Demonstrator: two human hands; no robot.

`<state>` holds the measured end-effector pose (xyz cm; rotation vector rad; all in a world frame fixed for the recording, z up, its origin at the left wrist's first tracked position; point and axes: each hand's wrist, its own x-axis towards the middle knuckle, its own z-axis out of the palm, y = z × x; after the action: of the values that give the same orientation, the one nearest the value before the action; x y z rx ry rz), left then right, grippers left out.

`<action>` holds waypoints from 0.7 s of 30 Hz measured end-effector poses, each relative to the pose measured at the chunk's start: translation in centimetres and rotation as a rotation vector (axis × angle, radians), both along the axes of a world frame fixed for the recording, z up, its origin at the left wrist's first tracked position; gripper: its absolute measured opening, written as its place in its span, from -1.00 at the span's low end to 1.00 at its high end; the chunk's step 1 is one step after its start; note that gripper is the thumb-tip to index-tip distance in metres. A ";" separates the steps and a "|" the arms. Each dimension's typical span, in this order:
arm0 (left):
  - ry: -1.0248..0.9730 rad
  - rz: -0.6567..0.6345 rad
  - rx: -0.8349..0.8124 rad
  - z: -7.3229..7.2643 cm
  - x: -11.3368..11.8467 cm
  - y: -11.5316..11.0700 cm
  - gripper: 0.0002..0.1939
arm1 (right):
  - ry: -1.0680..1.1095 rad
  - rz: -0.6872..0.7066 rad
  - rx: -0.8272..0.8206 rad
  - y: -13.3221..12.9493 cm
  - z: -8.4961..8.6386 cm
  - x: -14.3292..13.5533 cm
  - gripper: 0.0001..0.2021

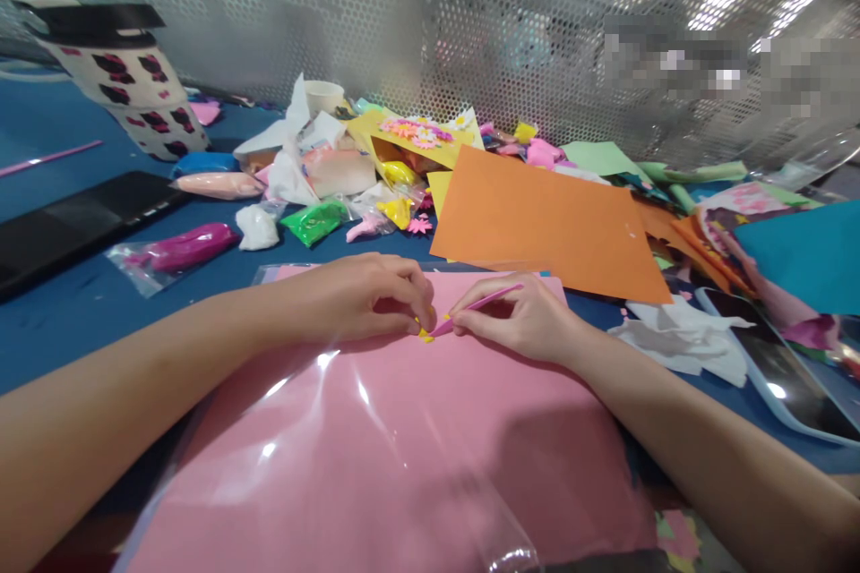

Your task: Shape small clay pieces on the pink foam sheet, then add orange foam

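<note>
My right hand [530, 318] grips a thin pink modelling tool [497, 294] like a pen, its flat tip pointing left and down. That tip touches or almost touches a small yellow clay piece [425, 337]. My left hand [382, 297] is closed in a pinch at this piece, thumb and fingers curled around its upper side. Beneath both hands lies a pink sheet [376, 448] in a clear plastic cover, which shows bright reflections. The exact contact between fingertips and clay is partly hidden.
Behind my hands lie an orange sheet [537, 219], a green clay packet [315, 220] and a magenta clay packet [188, 246]. A patterned tumbler [144, 94] and a black device [87, 224] are at left. A crumpled tissue [685, 336] and phone [793, 367] are at right.
</note>
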<state>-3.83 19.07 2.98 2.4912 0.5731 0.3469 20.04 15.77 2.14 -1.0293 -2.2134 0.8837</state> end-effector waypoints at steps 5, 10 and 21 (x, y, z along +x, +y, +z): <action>0.017 0.004 0.004 0.0 -0.1 0.0 -0.78 | 0.034 0.009 -0.113 0.0 0.0 0.4 -0.88; 0.033 0.028 0.008 -0.1 -0.1 0.0 -0.81 | 0.205 -0.052 -0.248 0.1 -0.2 0.3 -0.87; 0.116 0.080 0.031 0.4 -0.1 -0.5 -0.76 | 0.207 -0.067 -0.235 -0.1 0.0 -0.3 -0.85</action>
<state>-3.91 18.59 3.42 2.5359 0.7210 0.2439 19.74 15.63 2.14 -1.0584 -1.9262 1.1850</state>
